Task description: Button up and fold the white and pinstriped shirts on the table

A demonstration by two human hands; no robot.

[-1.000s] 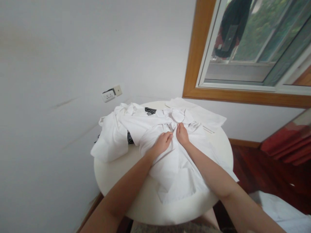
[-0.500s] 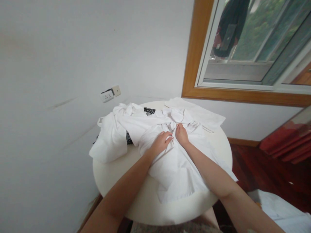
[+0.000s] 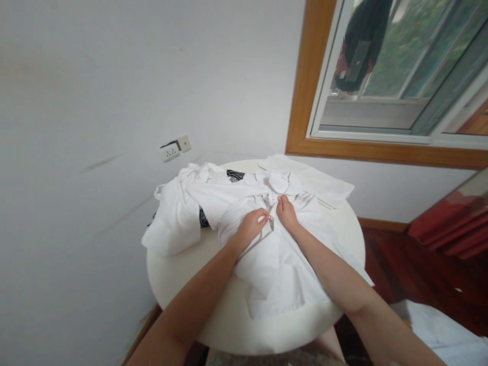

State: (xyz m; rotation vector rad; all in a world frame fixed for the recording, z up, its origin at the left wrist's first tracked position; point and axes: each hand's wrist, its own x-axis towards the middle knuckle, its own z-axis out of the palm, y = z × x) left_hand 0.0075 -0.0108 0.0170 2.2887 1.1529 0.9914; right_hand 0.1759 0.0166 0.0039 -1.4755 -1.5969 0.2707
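A crumpled white shirt (image 3: 282,274) lies spread over the round table (image 3: 213,325), its hem toward me. My left hand (image 3: 252,224) pinches the cloth near the middle of the front, lifting a small fold at its fingertips. Just right of it and slightly farther away, my right hand (image 3: 286,211) is closed on the shirt's other front edge, below the collar (image 3: 279,182). A narrow gap in the cloth shows between the two hands. Any button under the fingers is too small to make out.
Bunched white cloth (image 3: 171,223) with black patterned patches (image 3: 204,217) lies at the table's left. A flat white cloth (image 3: 316,175) covers the back right. Behind are a wall socket (image 3: 170,151) and a wood-framed window (image 3: 297,101). White items (image 3: 438,325) sit low at right.
My left hand has shifted slightly down, and its fingers have closed in on the fold. The right hand stays nearly in place on the shirt.
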